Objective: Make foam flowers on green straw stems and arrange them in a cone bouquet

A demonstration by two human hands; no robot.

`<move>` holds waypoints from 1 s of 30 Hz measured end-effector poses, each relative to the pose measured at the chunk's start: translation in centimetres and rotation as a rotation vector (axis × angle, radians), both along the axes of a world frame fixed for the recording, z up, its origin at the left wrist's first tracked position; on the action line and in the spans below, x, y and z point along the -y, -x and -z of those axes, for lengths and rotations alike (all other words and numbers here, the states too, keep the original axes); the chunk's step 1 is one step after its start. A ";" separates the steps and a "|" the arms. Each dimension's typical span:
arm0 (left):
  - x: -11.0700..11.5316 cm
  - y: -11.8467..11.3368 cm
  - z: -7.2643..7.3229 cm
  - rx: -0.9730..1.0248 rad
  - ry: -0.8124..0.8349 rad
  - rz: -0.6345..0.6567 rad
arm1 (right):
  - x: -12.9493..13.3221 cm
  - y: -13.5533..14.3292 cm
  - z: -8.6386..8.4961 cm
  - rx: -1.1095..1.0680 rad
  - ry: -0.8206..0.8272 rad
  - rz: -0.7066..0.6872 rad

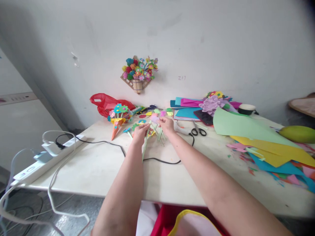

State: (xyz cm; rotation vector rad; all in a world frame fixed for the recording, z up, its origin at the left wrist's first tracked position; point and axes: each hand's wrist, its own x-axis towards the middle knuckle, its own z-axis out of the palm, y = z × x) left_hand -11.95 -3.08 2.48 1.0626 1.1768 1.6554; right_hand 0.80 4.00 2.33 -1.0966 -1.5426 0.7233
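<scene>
Both arms reach forward over the table. My left hand is closed on a thin pale green strip, which hangs down below the fingers. Close beside it, my right hand pinches the edge of a pale pink-lilac flower. More pale green strips lie fanned out on the table between and below the hands. To the left of my left hand are a green flower and a blue flower. The fingertips are small and partly hidden.
Black scissors and a black cable lie near my right arm. Coloured sheets and scraps cover the right side. A power strip runs along the left edge. An orange cone with flowers stands behind left, near a red bag.
</scene>
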 end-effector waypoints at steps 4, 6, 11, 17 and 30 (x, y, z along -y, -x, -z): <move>0.1 -0.4 -0.1 -0.012 0.014 0.020 | 0.2 -0.2 0.0 -0.011 0.017 0.001; 0.2 -0.5 -0.2 -0.016 0.029 0.032 | 0.3 -0.3 0.0 -0.014 0.006 -0.012; 0.4 -0.7 -0.3 -0.015 0.055 0.051 | 0.5 -0.2 0.0 0.061 -0.073 -0.021; 0.2 -0.8 -0.2 0.001 0.046 0.047 | 1.3 -0.3 -0.2 0.182 -0.122 0.015; 0.2 -0.9 -0.2 0.016 0.033 0.056 | 2.2 -0.3 -0.6 0.284 -0.131 0.036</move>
